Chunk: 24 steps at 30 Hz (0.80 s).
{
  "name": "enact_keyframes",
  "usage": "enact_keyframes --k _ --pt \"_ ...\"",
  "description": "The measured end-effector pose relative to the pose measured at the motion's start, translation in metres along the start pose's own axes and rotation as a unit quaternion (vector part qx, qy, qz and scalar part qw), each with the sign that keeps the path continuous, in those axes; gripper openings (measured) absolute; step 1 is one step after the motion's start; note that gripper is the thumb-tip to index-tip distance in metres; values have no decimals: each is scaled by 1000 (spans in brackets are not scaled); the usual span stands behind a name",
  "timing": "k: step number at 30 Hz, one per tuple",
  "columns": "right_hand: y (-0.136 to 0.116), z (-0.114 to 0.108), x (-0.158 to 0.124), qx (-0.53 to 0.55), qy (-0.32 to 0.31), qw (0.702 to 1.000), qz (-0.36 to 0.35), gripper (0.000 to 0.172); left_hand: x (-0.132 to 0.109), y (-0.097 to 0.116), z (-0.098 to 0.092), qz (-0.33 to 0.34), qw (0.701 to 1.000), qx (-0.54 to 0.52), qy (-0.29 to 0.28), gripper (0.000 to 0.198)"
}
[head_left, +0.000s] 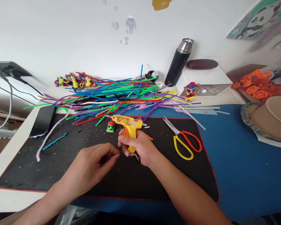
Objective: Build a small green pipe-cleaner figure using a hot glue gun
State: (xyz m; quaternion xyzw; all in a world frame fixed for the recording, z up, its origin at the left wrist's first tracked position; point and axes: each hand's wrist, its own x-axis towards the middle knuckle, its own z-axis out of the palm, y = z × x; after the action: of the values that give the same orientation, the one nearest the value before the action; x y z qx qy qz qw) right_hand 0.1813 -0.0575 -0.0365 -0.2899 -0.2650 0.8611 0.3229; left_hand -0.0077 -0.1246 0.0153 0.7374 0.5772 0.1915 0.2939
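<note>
"Behind the white surface (16, 200) was a white wall (61, 37), and a black mat (49, 168) lay on top. Where was the glue gun (125, 120)?"

"Up over the mat. From far off, I saw the right hand (144, 145) wrapped around its handle (132, 132)."

"And the left hand (91, 161)?"

"Its finger and thumb were pinched together. I couldn't tell if they held something tiny."

"Did the gun look heavy?"

"I guessed it was light, hard plastic, and not very slippery. The handle seemed the best place to hold. The metal tip (109, 116) might have been hot, so I would have kept fingers off it."

"What about the boxes?"

"One white box (201, 75) was open in front, with thin, clear things (214, 89) inside. A brown box (239, 72) held lots of orange pieces (257, 82). Nearer, I saw a round dish (245, 117) with a patterned rim. A beige tub (278, 109) stood there too, but I couldn't tell if it was in the dish."
</note>
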Motion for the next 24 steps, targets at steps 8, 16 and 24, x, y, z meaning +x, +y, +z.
enact_keyframes --k 8,16,24 --pt "-8 -8 1 29 32 997 -63 40 4 -35 -28 -144 988 -30 38 24" --pt "-28 -21 1 67 97 984 -133 37 2 -113 -102 -234 807 -215 497 35" --pt "-24 -18 3 79 114 983 -122 38 -1 -83 -44 -236 927 -105 271 23"
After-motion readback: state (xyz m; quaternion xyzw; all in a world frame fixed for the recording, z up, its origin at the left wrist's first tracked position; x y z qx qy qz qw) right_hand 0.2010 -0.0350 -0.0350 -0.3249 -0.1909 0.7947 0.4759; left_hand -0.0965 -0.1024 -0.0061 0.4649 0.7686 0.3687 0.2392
